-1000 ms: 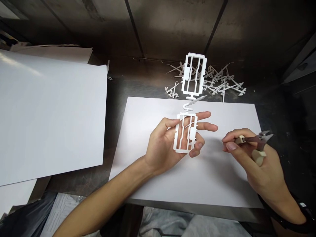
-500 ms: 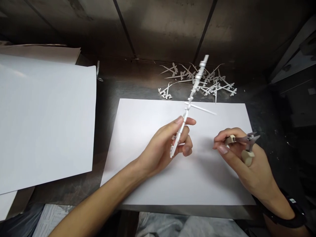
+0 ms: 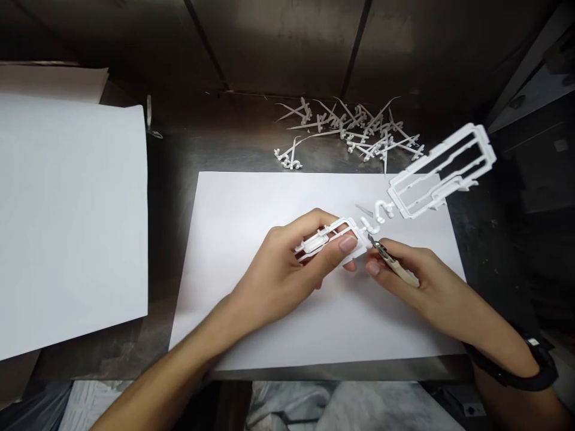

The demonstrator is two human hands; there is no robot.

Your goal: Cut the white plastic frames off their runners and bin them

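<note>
My left hand [image 3: 309, 257] is closed on a white moulded plastic piece: two rectangular frames joined by a curled sprue [image 3: 380, 214]. The near frame lies under my thumb; the far frame [image 3: 442, 170] sticks out up and to the right, unsupported. In my right hand [image 3: 417, 269] is a pair of side cutters [image 3: 395, 263] with pale handles, partly hidden by the fingers. The cutter tips are at the joint between the near frame and the curled sprue. Whether the jaws have closed on the plastic, I cannot tell.
A white sheet of paper [image 3: 269, 341] lies under both hands on a dark metal table. Behind it is a heap of cut white sprues [image 3: 377, 134]. More large white sheets [image 3: 72, 227] are stacked at the left. A metal wall [image 3: 287, 48] stands at the back.
My left hand has turned the plastic piece from edge-on to flat, so both frames show. My right hand has swung the cutters round and moved left, bringing their tips to the piece.
</note>
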